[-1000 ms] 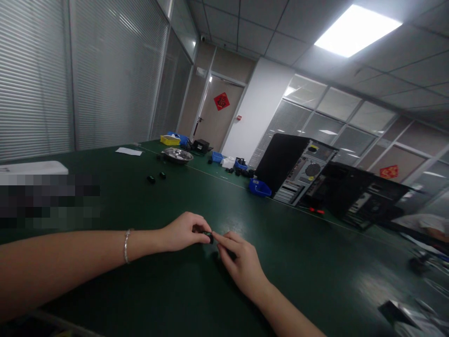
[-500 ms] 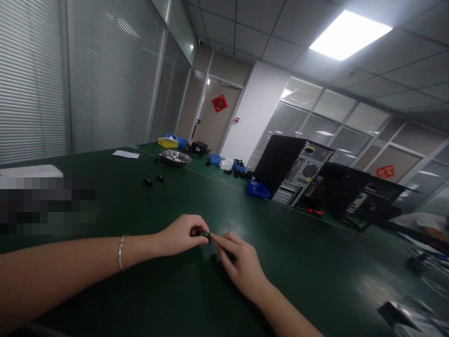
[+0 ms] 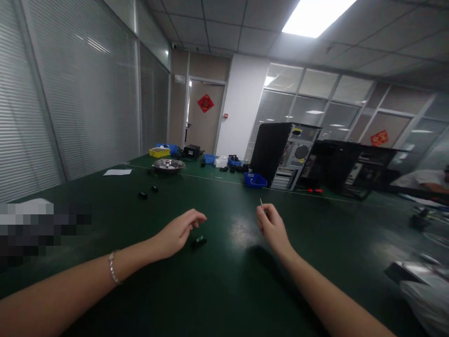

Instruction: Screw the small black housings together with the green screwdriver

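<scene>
Left hand [image 3: 182, 233] center-left of lower frame, partly open, fingers loosely bent, nothing visible in its grip. Silver bracelet [image 3: 112, 267] on that wrist. Right hand [image 3: 272, 224] right of center, thumb and fingers closed in a pinch on 1 thin, light-colored stick [image 3: 261, 202], tip pointing up; exact kind too small to tell.

Small black-and-green device [image 3: 199, 241] lies on the dark green surface [image 3: 217, 295], lower center of frame, just beside the left hand, below its fingertips, apart from the right hand. 2 similar small black pieces [image 3: 142, 195] lie near each other, left of center, farther back.

Back of surface, left to right: white paper sheet [image 3: 117, 172], shiny metal bowl [image 3: 168, 171], yellow tray [image 3: 159, 154] behind the bowl, small black parts [image 3: 224, 169], blue bin [image 3: 257, 183] just beside an upright black PC tower [image 3: 268, 150], rear panel showing. Another black computer case [image 3: 358, 168] right of it; red tool [image 3: 315, 190] in front. Far right edge: another person's white sleeve [image 3: 417, 179]. Lower right corner: clear plastic bag [image 3: 428, 299], blurred.
</scene>
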Motion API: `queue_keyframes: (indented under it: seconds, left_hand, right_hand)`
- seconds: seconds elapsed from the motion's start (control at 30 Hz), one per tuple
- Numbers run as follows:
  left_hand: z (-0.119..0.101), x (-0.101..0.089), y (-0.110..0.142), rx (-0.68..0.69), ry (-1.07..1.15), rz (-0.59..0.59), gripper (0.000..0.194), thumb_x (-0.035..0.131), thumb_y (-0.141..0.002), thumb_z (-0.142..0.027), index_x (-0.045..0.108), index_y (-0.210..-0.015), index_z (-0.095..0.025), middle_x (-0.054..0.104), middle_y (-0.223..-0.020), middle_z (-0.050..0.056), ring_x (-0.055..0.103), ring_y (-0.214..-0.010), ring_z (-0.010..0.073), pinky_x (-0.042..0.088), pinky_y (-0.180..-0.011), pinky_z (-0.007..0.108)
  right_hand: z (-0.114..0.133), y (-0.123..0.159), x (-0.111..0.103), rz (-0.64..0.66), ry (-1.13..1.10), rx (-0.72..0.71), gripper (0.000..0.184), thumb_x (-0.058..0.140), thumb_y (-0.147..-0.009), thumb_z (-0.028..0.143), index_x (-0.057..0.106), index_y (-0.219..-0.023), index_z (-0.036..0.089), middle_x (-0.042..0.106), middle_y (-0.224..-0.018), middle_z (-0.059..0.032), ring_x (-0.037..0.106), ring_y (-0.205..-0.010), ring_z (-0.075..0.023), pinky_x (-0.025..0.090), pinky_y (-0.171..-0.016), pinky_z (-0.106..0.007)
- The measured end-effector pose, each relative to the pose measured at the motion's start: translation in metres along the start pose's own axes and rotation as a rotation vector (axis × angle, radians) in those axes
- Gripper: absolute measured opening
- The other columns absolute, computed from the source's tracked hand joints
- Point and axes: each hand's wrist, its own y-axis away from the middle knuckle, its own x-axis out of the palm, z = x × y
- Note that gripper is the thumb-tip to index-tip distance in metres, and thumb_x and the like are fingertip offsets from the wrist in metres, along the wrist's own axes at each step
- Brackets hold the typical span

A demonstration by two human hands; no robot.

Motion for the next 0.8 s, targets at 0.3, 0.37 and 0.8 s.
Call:
queue_keyframes:
  seconds: [0.3,0.37,0.8]
  left_hand:
    - [0.001,0.0,-0.002,0.152,-0.069,0.264,0.041,0.044,-0.089,-0.005,0.063,-0.118,-0.027,0.058,-0.128,0.003,0.053,-0.12,0.0201,0.041,-0.104,0.034]
    - [-0.001,0.001,-0.002,0.125,-0.081,0.231,0.033,0.05,-0.091,-0.012,0.063,-0.118,-0.026,0.059,-0.121,0.005,0.056,-0.111,0.0205,0.045,-0.098,0.033]
    - [-0.005,0.008,-0.002,0.049,-0.106,0.157,0.016,0.06,-0.091,-0.026,0.068,-0.104,-0.019,0.059,-0.097,0.005,0.056,-0.089,0.0187,0.044,-0.078,0.028]
  right_hand:
    - [0.006,0.013,0.014,0.229,0.048,-0.048,0.014,0.047,-0.096,0.033,0.053,-0.098,0.021,0.051,-0.074,0.0036,0.049,-0.065,-0.0142,0.042,-0.06,-0.025]
    - [0.009,0.015,0.016,0.312,0.076,-0.067,0.011,0.048,-0.095,0.028,0.055,-0.1,0.021,0.055,-0.081,0.0018,0.052,-0.071,-0.0149,0.044,-0.066,-0.026]
    - [0.034,0.032,0.024,0.636,0.273,-0.347,0.027,0.057,-0.09,0.014,0.062,-0.115,0.024,0.062,-0.109,-0.0049,0.06,-0.098,-0.0198,0.048,-0.087,-0.032]
